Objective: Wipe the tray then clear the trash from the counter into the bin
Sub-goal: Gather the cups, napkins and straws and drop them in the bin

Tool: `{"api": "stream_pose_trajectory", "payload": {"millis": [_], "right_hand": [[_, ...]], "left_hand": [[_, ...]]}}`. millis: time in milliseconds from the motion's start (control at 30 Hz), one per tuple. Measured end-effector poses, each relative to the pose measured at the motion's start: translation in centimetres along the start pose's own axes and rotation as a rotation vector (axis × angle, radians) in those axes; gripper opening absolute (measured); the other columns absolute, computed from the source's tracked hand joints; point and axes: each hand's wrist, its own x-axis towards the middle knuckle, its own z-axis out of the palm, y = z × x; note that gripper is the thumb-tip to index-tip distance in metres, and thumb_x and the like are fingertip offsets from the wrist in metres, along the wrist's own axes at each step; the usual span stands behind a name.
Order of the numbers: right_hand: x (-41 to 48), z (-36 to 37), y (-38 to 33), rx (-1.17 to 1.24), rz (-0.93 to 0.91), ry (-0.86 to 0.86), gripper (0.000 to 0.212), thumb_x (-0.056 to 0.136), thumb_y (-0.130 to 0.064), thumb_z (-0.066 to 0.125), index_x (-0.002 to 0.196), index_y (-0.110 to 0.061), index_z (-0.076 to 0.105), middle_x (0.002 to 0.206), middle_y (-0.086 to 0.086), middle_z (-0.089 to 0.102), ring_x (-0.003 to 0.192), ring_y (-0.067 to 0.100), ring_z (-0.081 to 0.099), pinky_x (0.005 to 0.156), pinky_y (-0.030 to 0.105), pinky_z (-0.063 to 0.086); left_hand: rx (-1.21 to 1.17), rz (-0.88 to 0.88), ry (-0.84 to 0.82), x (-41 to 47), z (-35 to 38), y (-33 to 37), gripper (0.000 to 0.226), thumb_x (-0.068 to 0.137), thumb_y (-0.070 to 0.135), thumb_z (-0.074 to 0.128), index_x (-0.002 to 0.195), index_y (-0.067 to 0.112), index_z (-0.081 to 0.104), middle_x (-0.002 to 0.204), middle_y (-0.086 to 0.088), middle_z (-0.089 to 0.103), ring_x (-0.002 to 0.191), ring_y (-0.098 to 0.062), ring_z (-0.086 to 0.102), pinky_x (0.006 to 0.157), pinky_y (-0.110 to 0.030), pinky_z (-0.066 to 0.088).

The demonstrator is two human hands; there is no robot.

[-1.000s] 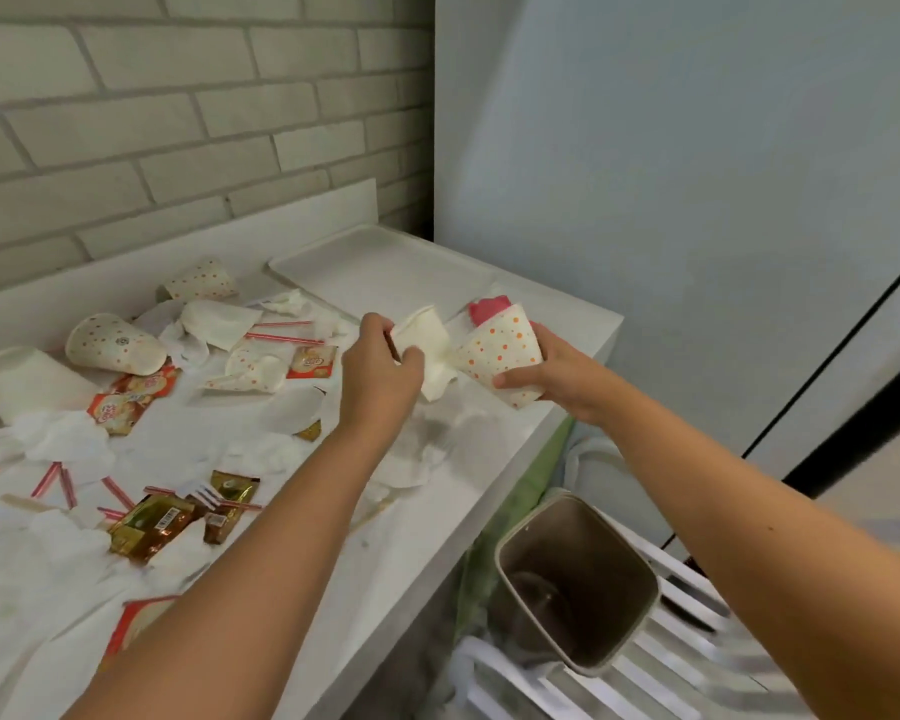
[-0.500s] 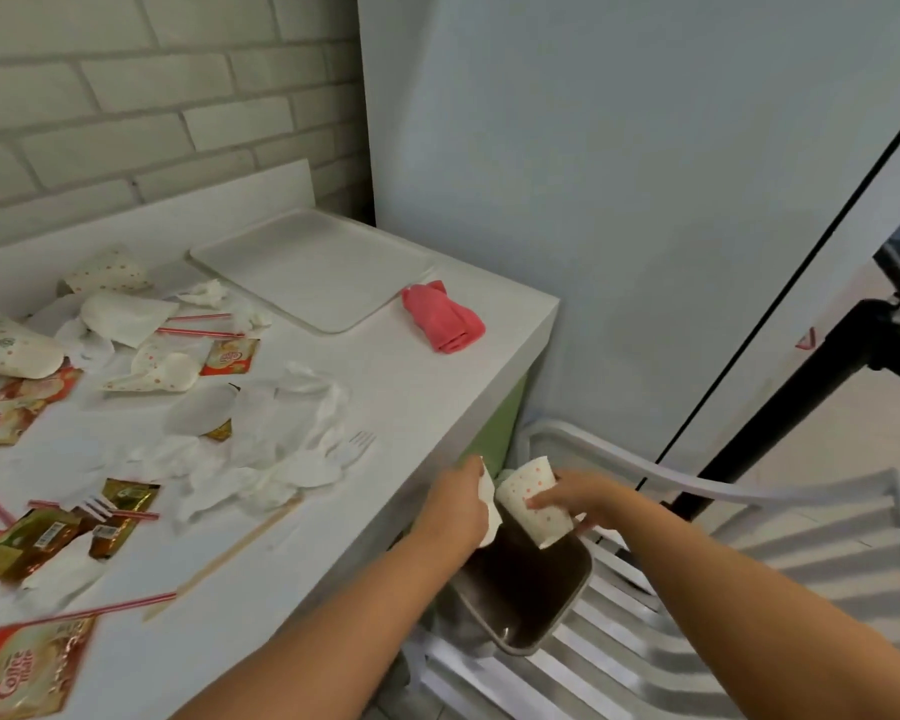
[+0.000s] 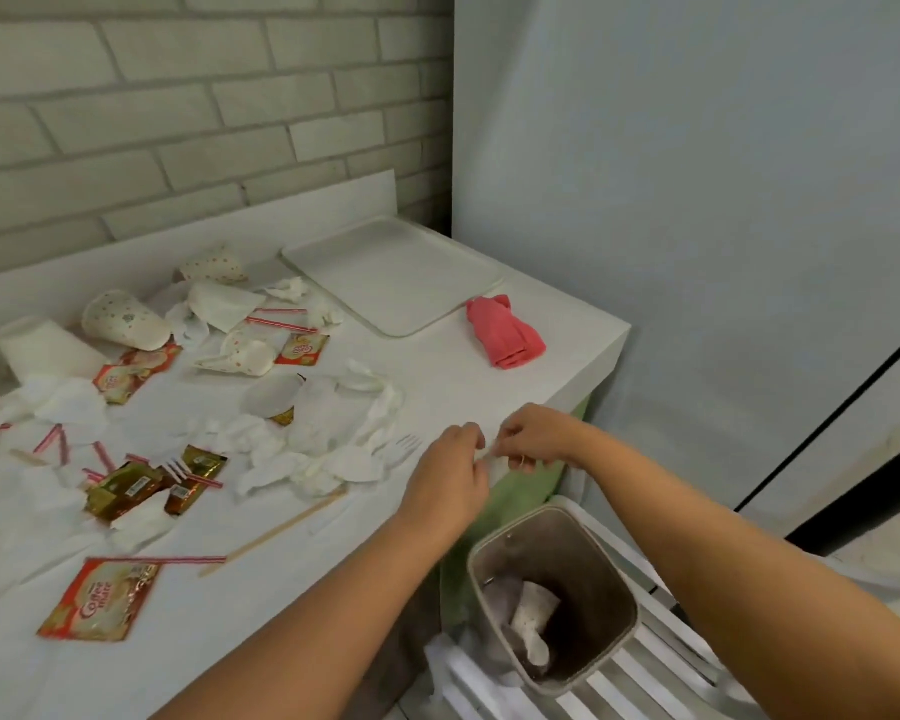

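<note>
The white tray [image 3: 391, 275] lies bare at the back right of the counter [image 3: 453, 387], with a folded red cloth [image 3: 505, 332] beside it. My left hand [image 3: 450, 475] and right hand [image 3: 536, 439] hover over the counter's front right edge, fingertips almost touching, fingers loosely curled, nothing clearly in them. Below them stands the grey bin [image 3: 601, 579], which holds a polka-dot paper cup [image 3: 533, 610] and crumpled tissue. Trash covers the counter's left and middle: paper cups [image 3: 126, 319], napkins [image 3: 323, 423], a plastic fork [image 3: 401, 449], a coffee sachet [image 3: 100, 600].
The bin stands on a white slatted chair [image 3: 645, 662] next to the counter's right end. A wooden stirrer [image 3: 276, 532] and red-striped straws [image 3: 276, 322] lie among the trash. A brick wall runs behind the counter and a grey panel closes off the right.
Both hands carried a polka-dot cup and a white cup from the counter down to the bin and let them go. The hands have risen back to the counter edge.
</note>
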Motion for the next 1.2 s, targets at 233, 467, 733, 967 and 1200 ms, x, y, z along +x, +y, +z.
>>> {"api": "stream_pose_trajectory", "payload": {"millis": [233,467,733,967,1200], "right_hand": [[1.7,0.5,-6.5,-0.054,-0.25,0.085,0.018,0.086,-0.018,0.06,0.099,-0.007,0.067,0.069,-0.003,0.056,0.059,0.011,0.051,0.05,0.016,0.035],[4.4,2.3,-9.6,-0.168,-0.388,0.145,0.073,0.078,-0.02,0.073,0.14,-0.03,0.037,0.129,0.01,0.033,0.115,0.028,0.045,0.097,0.031,0.04],[7.0,4.5,-11.1,-0.386,-0.393,0.163,0.032,0.082,-0.019,0.069,0.112,-0.01,0.062,0.113,0.008,0.042,0.111,0.03,0.048,0.08,0.028,0.04],[7.0,2.9,-11.3,-0.136,-0.437,0.441,0.039,0.083,-0.001,0.051,0.059,-0.021,0.028,0.072,0.005,0.047,0.074,0.022,0.042,0.048,0.015,0.026],[5.7,0.8,-11.2,0.148,-0.465,0.425,0.034,0.083,0.009,0.035,0.109,-0.013,0.044,0.078,0.013,0.051,0.064,0.028,0.05,0.053,0.033,0.043]], "left_hand": [[0.177,-0.109,0.217,0.3,-6.8,-5.3,0.032,0.086,0.02,0.055,0.117,0.016,0.052,0.12,-0.002,0.044,0.106,-0.02,0.049,0.08,-0.03,0.045],[0.316,-0.291,-0.079,-1.7,-9.9,-10.1,0.062,0.074,0.058,0.065,0.128,0.035,0.044,0.133,-0.002,0.027,0.125,-0.023,0.029,0.103,-0.039,0.033],[0.258,-0.31,-0.035,-1.8,-8.5,-11.2,0.032,0.09,0.025,0.055,0.121,0.022,0.051,0.136,-0.003,0.029,0.125,-0.024,0.031,0.101,-0.04,0.032],[0.035,-0.278,0.207,-1.0,-9.8,-12.0,0.006,0.088,0.002,0.052,0.093,0.005,0.055,0.09,-0.008,0.05,0.086,-0.025,0.051,0.061,-0.026,0.029],[-0.137,-0.265,0.506,-0.3,-10.8,-12.0,0.023,0.084,-0.013,0.043,0.081,0.005,0.058,0.082,-0.008,0.057,0.077,-0.018,0.051,0.06,-0.006,0.034]]}}
